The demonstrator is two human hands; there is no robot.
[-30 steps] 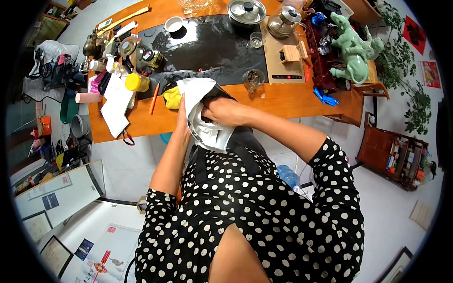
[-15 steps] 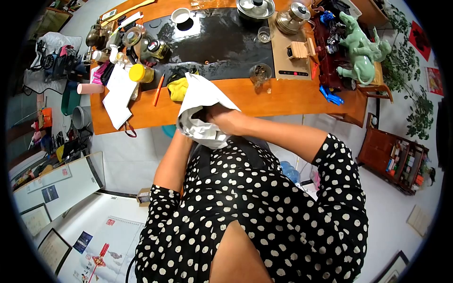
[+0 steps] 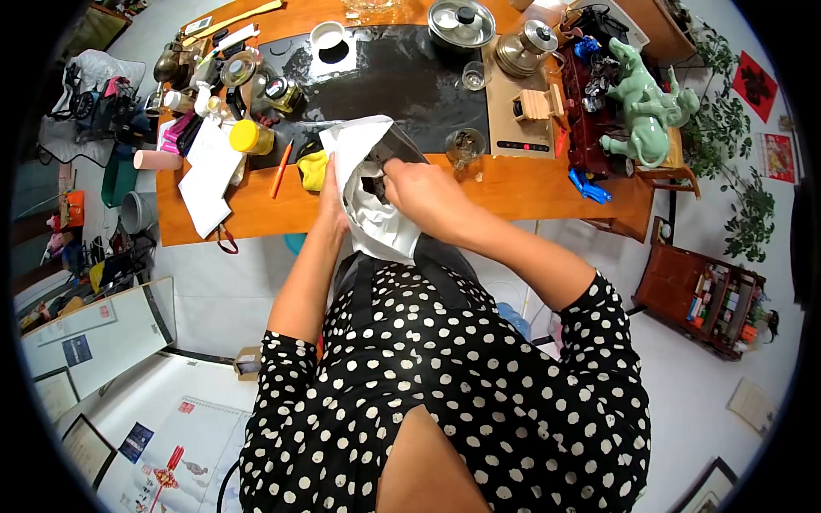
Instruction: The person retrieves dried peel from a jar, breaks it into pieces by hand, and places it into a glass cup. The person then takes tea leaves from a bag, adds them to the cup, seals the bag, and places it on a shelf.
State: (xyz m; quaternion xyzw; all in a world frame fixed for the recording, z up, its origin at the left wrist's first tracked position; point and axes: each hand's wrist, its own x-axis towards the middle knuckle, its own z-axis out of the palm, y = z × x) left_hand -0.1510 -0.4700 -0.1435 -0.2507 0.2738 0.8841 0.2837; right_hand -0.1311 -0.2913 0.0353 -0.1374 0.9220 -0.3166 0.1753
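Note:
A white paper bag (image 3: 389, 227), its mouth gaping toward me, is held at the table's front edge. My left hand (image 3: 332, 203) grips the bag's left side, the fingers mostly hidden behind it. Inside the mouth lies crumpled white lining with a dark, crumbly clump (image 3: 374, 185). My right hand (image 3: 423, 195) reaches in from the right, its fingers closed at the clump; the fingertips are partly hidden. A yellow cloth (image 3: 313, 171) lies just left of the bag. To the right stands a glass (image 3: 464, 147) with dark bits in it.
A dark wet tray (image 3: 376, 81) covers the table's middle, bearing a white cup (image 3: 327, 36) and a lidded pot (image 3: 462, 24). On the left are a yellow-lidded jar (image 3: 251, 137), an orange pen (image 3: 281, 169) and papers (image 3: 205, 192). A glass kettle (image 3: 524, 50) stands right.
The bag has turned so that its mouth opens wider toward me, showing the lining and dark contents. My left hand now shows along its left side; my right hand has shifted slightly right.

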